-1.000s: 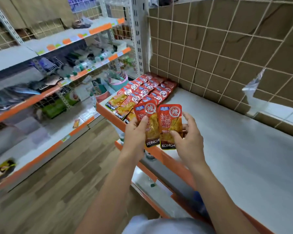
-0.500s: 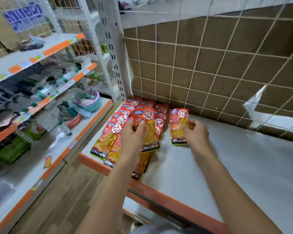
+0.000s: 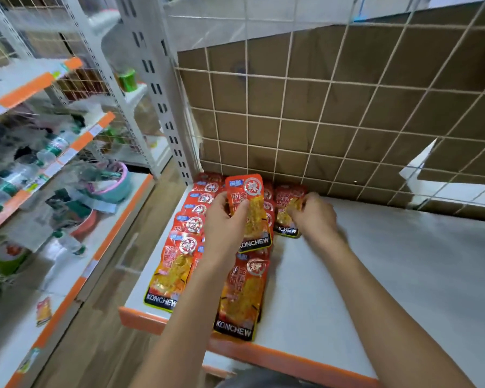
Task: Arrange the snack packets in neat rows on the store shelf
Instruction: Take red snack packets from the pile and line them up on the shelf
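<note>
Red and orange KONCHEW snack packets lie in two overlapping rows point(image 3: 179, 264) on the left end of the white store shelf point(image 3: 375, 289). My left hand point(image 3: 226, 222) grips one packet point(image 3: 249, 208) and holds it lifted above the second row. My right hand point(image 3: 314, 215) pinches another packet point(image 3: 287, 212) that lies flat at the back of the shelf, right of the rows, against the wire grid back wall. The front packet of the second row point(image 3: 241, 298) reaches the shelf's orange front edge.
A wire grid over brown cardboard point(image 3: 333, 121) backs the shelf. A white perforated upright point(image 3: 163, 88) stands at its back left corner. Across the wooden aisle floor point(image 3: 109, 317), other orange-edged shelves point(image 3: 67, 152) carry mixed goods and a pink and green basin point(image 3: 112, 183).
Both hands have carried their packets from the shelf's front edge toward the back wall. The right hand's packet now lies down at the back; the left hand's packet is still lifted.
</note>
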